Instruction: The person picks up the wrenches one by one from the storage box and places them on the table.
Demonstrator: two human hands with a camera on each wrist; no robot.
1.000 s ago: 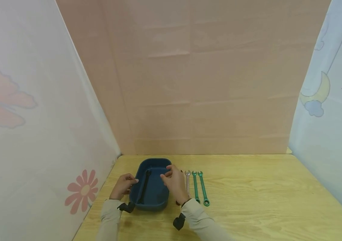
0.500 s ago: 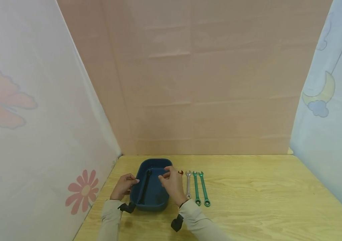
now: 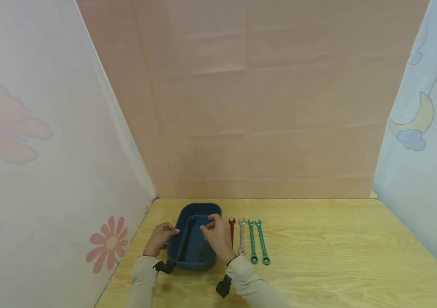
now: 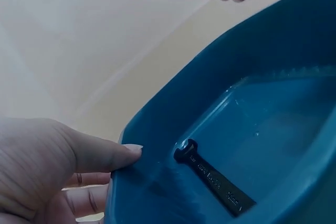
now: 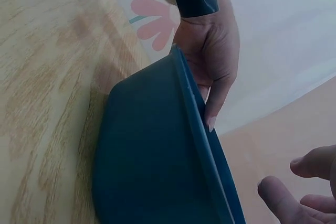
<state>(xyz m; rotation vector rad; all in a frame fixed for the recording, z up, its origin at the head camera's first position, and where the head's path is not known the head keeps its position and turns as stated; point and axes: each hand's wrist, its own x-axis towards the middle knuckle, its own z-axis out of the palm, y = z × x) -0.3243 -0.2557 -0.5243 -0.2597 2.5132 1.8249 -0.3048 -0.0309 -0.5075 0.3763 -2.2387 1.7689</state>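
On the left of the table, a dark blue plastic tub (image 3: 195,266) holds one black wrench (image 3: 186,240), seen closer in the left wrist view. My left hand (image 3: 160,239) pinches the tub's left rim, thumb (image 4: 123,154) inside and fingers outside. Over the tub's right side hovers my right hand (image 3: 220,240), fingers loosely bent and holding nothing. To the right of that hand lie a red wrench (image 3: 231,232), a silver wrench (image 3: 242,236) and two green wrenches (image 3: 252,241). The red wrench's lower end is hidden by the right hand and wrist.
The wooden table (image 3: 338,252) extends far to the right of the wrenches. A tan cloth backdrop (image 3: 264,128) stands at its back edge. Patterned white cloths hang at the left (image 3: 68,149) and right (image 3: 426,179). A dark camera mount (image 3: 224,285) sits at the right wrist.
My right hand has shifted slightly left over the tub, uncovering more of the red and silver wrenches. The left hand keeps its grip on the rim.
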